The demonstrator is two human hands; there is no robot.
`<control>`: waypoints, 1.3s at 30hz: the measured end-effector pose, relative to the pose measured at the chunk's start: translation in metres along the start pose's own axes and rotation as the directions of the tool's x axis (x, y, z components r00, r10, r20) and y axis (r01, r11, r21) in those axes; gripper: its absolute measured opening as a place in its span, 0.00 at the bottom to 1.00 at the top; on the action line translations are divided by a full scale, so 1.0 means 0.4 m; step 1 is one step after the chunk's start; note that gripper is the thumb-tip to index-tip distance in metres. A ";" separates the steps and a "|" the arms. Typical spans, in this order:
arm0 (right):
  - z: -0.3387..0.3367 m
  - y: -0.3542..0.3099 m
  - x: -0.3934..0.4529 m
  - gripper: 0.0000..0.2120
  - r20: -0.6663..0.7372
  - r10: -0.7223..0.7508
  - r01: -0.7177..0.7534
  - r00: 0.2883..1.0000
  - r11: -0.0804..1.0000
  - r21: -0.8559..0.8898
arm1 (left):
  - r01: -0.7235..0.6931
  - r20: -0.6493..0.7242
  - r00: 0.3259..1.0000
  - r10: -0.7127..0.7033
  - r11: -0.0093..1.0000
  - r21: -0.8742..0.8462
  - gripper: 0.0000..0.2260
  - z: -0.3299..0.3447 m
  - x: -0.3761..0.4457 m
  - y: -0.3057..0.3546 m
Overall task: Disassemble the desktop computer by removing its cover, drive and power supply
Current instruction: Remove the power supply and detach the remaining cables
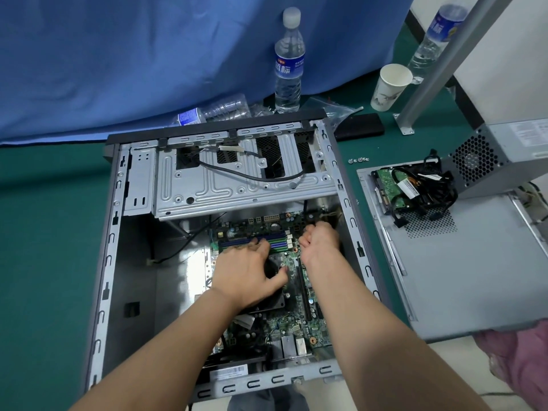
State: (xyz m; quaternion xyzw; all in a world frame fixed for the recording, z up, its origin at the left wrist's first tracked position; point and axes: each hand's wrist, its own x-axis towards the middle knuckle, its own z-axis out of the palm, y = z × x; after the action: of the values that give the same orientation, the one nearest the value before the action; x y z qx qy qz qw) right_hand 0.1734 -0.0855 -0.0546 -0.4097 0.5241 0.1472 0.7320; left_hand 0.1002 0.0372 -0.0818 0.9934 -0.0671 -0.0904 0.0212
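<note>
- While the computer case lies open on the green table, both hands reach inside it onto the motherboard.
- Left hand: fingers spread, pressing flat on the black fan at the board's centre, fingertips near the memory slots.
- Right hand: fingers curled at the board's far right corner; what they pinch cannot be told.
- Removed cover: lies flat, right of the case.
- Drive and power supply: rest on the cover's far end, cables between them.
- Four screws: lie on the table between case and cover.
</note>
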 end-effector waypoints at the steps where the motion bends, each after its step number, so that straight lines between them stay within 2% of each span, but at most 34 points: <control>1: 0.003 0.015 -0.012 0.13 0.023 0.004 -0.004 1.000 1.000 -0.010 | -0.001 -0.004 1.000 0.001 1.000 -0.005 0.38 0.001 0.000 0.000; 5: 0.026 0.051 -0.034 0.14 0.069 0.024 -0.027 0.997 0.999 0.041 | 0.002 -0.010 1.000 -0.002 1.000 -0.007 0.36 -0.002 -0.004 0.004; 12: 0.012 0.040 -0.029 0.13 0.178 0.027 -0.019 0.984 0.999 -0.045 | -0.003 -0.005 1.000 0.003 1.000 -0.013 0.38 0.001 -0.002 0.001; 17: -0.023 0.012 -0.052 0.04 0.331 0.035 -0.085 0.943 0.987 0.139 | -0.025 0.009 1.000 0.025 1.000 -0.012 0.42 -0.004 0.003 -0.001; 20: -0.037 0.022 -0.065 0.04 0.369 0.020 -0.111 0.929 0.968 0.226 | -0.018 0.046 0.999 0.020 0.999 -0.036 0.43 -0.014 0.001 -0.005; 23: -0.029 0.041 -0.082 0.04 0.376 -0.001 -0.107 0.927 0.958 0.267 | -0.028 0.107 0.994 0.036 0.997 -0.078 0.37 -0.032 -0.001 -0.007; 25: -0.019 0.051 -0.085 0.04 0.391 -0.020 -0.074 0.920 0.972 0.224 | -0.049 0.121 0.990 0.073 0.982 -0.184 0.30 -0.045 -0.003 -0.011; 27: -0.006 0.052 -0.084 0.06 0.404 -0.054 -0.011 0.913 0.987 0.158 | 0.020 0.087 0.996 0.021 0.896 -0.444 0.21 -0.065 -0.009 -0.016; 29: 0.004 0.044 -0.081 0.06 0.394 -0.091 0.045 0.914 0.991 0.123 | 0.127 0.044 0.991 -0.127 0.777 -0.616 0.16 -0.085 -0.014 -0.021; 32: 0.016 0.021 -0.069 0.09 0.366 -0.148 0.123 0.919 0.988 0.090 | 0.173 -0.001 0.970 -0.245 0.687 -0.706 0.10 -0.115 -0.018 -0.029; 36: 0.037 -0.004 -0.051 0.10 0.301 -0.145 0.136 0.942 0.989 0.051 | 0.150 0.007 0.972 -0.233 0.599 -0.786 0.03 -0.184 -0.013 -0.053; 39: 0.055 -0.017 -0.041 0.09 0.290 -0.133 0.127 0.948 0.991 0.041 | 0.132 0.035 0.978 -0.208 0.475 -0.870 0.04 -0.247 -0.009 -0.070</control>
State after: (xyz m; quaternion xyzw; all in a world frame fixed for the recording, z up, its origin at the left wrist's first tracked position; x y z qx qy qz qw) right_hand 0.1852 -0.0698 -0.0343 -0.4090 0.3835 0.1519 0.8140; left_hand 0.1186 0.0685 0.0144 0.8516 0.0869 -0.0760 0.5113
